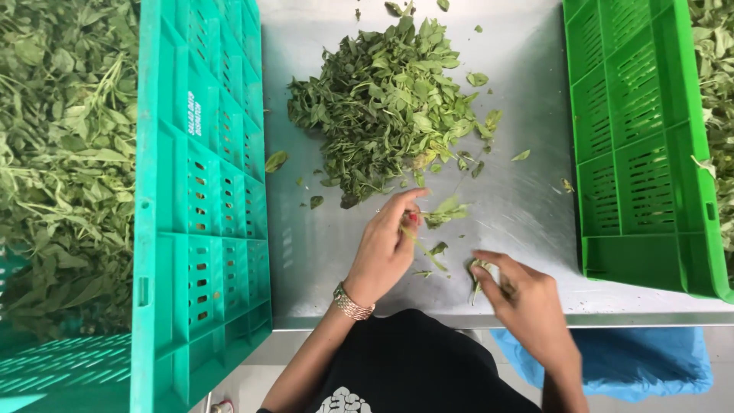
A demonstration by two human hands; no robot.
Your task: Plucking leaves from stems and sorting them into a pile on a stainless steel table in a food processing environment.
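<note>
Head view: left hand [388, 248] pinching sprig [445, 211], seemingly.

A food-sorting or produce-packing workplace: a bare stainless-steel table [527, 229] carries a heap of loose picked green leaves [390, 99], flanked by a teal slotted plastic crate [202, 229] and a green slotted plastic crate [642, 153], both brimming with leafy stems.

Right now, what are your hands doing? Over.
Left hand pinching a leafy sprig. Right hand holding plucked leaves. Leaf pile ahead on steel table.
</note>
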